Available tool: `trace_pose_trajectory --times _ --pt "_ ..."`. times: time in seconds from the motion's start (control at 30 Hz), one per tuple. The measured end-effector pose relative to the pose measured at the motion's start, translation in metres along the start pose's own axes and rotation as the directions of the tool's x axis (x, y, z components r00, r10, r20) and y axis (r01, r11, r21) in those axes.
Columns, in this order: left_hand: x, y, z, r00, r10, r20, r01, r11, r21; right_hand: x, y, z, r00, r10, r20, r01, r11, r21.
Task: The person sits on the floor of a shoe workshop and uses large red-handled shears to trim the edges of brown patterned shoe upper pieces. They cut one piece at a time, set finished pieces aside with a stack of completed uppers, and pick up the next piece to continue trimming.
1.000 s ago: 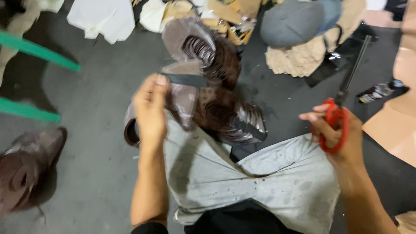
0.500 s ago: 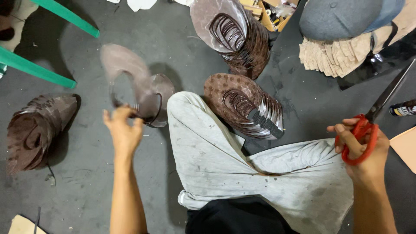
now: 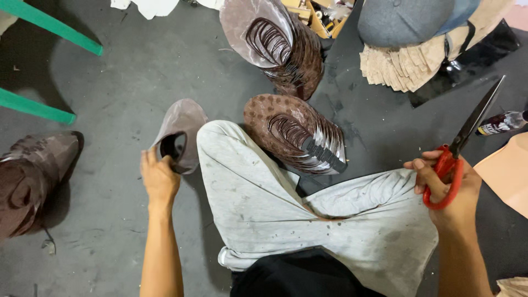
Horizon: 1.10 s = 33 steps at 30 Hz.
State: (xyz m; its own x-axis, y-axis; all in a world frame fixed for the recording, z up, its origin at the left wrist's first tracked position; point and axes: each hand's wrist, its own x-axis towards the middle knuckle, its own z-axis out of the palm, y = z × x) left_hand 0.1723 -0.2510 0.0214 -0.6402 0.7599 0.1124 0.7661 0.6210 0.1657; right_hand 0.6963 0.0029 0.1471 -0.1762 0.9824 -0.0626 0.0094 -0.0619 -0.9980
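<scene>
Head view: a seated person's two bare hands, one out to each side of the bent legs
Left hand: fingers curled and pinching the lower rim of a grey-brown cut leather piece, held just left of the knee and above the floor
Right hand: closed through the red handles of a pair of scissors, dark blades together and pointing up and away to the right
Lap: light grey trousers, speckled with marks, lying between the two hands
Nearest stack: brown patterned cut pieces fanned out, touching the raised knee
Far stack: more of the same pieces, just behind the first
Left edge: another pile of brown pieces on the dark floor, well apart from the left hand
Upper left: green bars
Upper right: a grey cap on tan cardboard shapes; a small bottle near the scissor blades
</scene>
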Motion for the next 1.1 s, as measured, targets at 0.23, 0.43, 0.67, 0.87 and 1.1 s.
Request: trace_pose_trajectory --times 0.23,0.43,0.67,0.87,1.1 --pt "0.012 0.024 0.015 0.994 0.014 -0.106 -0.028 0.991 -0.133 -0.006 0.004 0.001 1.000 0.013 0.006 -0.013 1.000 -0.013" --pt "0.021 0.128 -0.028 0.986 -0.047 -0.162 -0.039 0.871 -0.489 -0.008 0.002 0.019 0.999 0.039 -0.016 -0.040 0.999 -0.005" --pt "0.028 0.307 0.058 0.919 0.251 0.304 0.022 0.737 -0.675 -0.020 0.013 0.051 0.990 0.137 0.020 -0.136 0.989 -0.064" --pt "0.016 0.308 0.094 0.858 0.116 0.500 0.168 0.857 -0.487 -0.034 0.034 0.053 0.984 0.180 0.016 -0.180 0.983 0.025" --pt "0.026 0.281 0.080 0.965 0.028 0.261 0.179 0.657 -0.732 -0.033 0.041 0.064 0.974 0.213 0.081 -0.213 0.977 -0.010"
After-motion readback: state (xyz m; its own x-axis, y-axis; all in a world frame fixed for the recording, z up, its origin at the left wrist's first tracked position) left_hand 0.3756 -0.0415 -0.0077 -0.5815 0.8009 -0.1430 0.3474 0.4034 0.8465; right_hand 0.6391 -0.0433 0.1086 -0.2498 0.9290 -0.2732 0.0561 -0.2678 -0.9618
